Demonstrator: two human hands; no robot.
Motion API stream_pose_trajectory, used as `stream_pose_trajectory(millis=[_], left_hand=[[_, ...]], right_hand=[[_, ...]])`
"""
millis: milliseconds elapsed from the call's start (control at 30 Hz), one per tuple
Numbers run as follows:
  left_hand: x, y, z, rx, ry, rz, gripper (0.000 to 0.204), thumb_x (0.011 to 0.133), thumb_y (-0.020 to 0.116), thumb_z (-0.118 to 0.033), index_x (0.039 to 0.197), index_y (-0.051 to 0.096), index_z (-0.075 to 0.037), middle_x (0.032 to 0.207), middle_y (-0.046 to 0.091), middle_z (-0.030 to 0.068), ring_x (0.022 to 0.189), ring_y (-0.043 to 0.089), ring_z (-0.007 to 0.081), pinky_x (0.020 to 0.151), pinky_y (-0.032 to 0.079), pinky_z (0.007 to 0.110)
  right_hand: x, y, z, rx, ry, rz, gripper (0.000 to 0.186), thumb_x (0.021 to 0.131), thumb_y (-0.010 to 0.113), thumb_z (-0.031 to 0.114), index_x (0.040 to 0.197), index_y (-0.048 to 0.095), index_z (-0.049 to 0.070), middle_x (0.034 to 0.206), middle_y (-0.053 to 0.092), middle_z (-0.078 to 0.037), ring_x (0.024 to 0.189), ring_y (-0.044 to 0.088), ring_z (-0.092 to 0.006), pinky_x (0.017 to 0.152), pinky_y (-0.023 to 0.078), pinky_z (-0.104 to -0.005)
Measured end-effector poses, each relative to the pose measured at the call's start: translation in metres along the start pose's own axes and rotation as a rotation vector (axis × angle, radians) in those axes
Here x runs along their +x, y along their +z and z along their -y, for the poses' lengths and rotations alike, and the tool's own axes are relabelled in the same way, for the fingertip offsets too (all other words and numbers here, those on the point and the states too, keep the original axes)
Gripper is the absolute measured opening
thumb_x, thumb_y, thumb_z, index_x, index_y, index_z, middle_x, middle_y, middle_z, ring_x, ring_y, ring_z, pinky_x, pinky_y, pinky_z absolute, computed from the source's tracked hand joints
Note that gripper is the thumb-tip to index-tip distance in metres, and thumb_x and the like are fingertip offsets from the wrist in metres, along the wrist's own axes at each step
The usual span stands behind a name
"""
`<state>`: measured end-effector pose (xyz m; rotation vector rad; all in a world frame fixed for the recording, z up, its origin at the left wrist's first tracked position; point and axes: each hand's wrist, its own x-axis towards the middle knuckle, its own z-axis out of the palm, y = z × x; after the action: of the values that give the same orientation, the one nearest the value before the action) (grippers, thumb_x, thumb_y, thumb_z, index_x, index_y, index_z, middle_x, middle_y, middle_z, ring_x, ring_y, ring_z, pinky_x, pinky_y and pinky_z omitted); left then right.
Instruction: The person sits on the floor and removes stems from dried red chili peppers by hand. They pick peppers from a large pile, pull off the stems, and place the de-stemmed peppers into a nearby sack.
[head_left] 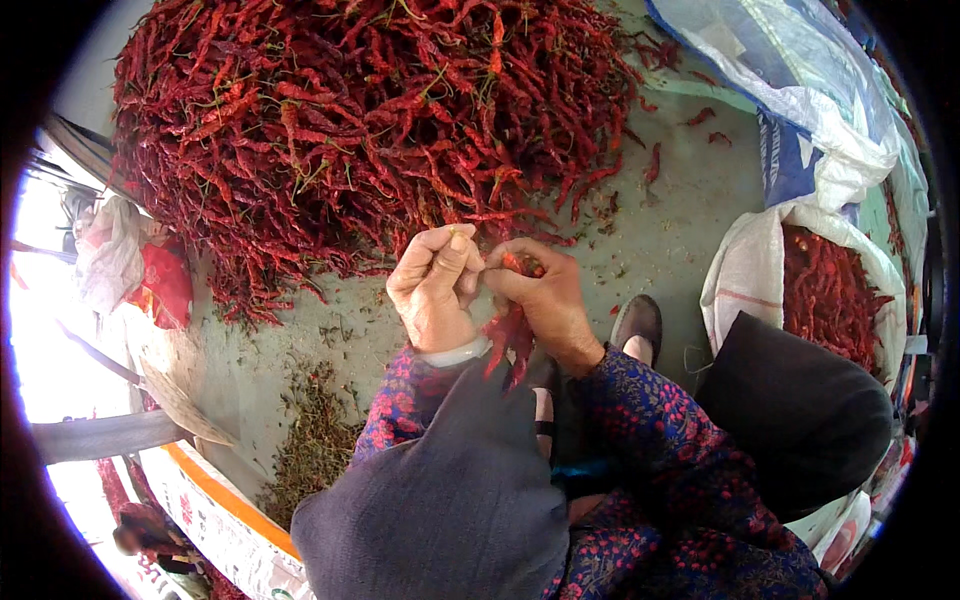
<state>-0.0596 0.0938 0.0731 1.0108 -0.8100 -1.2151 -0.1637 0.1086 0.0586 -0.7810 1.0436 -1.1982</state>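
A big heap of dried red chili peppers lies on the floor in front of me. My right hand is closed round several red chilies, whose tips hang out below the palm. Close beside it, nearly touching at the fingertips, is my left hand. Its thumb and forefinger are pinched together at the heap's near edge. A tiny pale bit shows at those fingertips, too small to name. The palms of both hands are partly turned out of sight.
To the right stands an open white woven sack filled with red chilies. A pile of brownish-green stems lies at the lower left. Behind the sack is a blue-and-white sheet. My shoe rests on the grey floor.
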Motion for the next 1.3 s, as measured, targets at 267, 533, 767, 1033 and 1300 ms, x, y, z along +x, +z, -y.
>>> stream_pose_trajectory(millis=[267,533,767,1033,1300], left_hand=[[-0.003,0.008,0.013,0.073,0.072,-0.011,0.008,0.077,0.057,-0.006,0.082,0.06,0.0,0.059,0.051,0.0013,0.048,0.039,0.0052,0.042,0.026,0.018],[0.006,-0.009,0.009,-0.281,-0.159,-0.067,0.012,0.08,0.053,-0.009,0.087,0.054,0.0,0.058,0.045,0.0004,0.046,0.033,0.007,0.042,0.025,0.019],[0.021,-0.008,0.014,-0.401,-0.304,-0.072,0.011,0.084,0.044,-0.007,0.09,0.05,0.0,0.06,0.044,-0.0005,0.048,0.032,0.0069,0.043,0.026,0.02],[0.028,-0.081,0.002,-0.38,-0.174,-0.078,0.014,0.083,0.049,-0.011,0.092,0.052,-0.001,0.064,0.043,-0.0019,0.05,0.032,0.0045,0.043,0.024,0.018],[-0.06,-0.174,-0.012,0.447,-0.326,-0.074,0.015,0.079,0.053,-0.015,0.086,0.054,-0.002,0.066,0.049,0.0022,0.047,0.039,0.0064,0.039,0.028,0.019]], right_hand=[[0.004,-0.011,-0.019,-0.624,-0.683,-0.058,0.015,0.067,0.058,0.003,0.081,0.053,0.001,0.076,0.054,-0.008,0.063,0.052,-0.0121,0.051,0.042,-0.0276],[-0.004,0.01,-0.01,0.383,0.168,-0.061,0.012,0.068,0.061,0.003,0.076,0.052,0.001,0.058,0.05,0.0,0.047,0.046,-0.0068,0.045,0.038,-0.0227],[-0.014,0.015,-0.018,-0.43,-0.63,-0.073,0.009,0.065,0.058,0.001,0.07,0.053,0.005,0.064,0.053,-0.007,0.057,0.053,-0.0167,0.054,0.042,-0.0267],[0.005,-0.022,0.007,0.537,-0.06,0.054,0.019,0.072,0.051,0.0,0.09,0.053,-0.005,0.064,0.047,-0.001,0.049,0.041,-0.0072,0.047,0.037,-0.02],[0.034,-0.088,-0.022,1.049,0.142,0.244,0.018,0.082,0.055,0.019,0.08,0.052,0.001,0.074,0.046,-0.003,0.061,0.042,-0.0075,0.052,0.039,-0.0176]])
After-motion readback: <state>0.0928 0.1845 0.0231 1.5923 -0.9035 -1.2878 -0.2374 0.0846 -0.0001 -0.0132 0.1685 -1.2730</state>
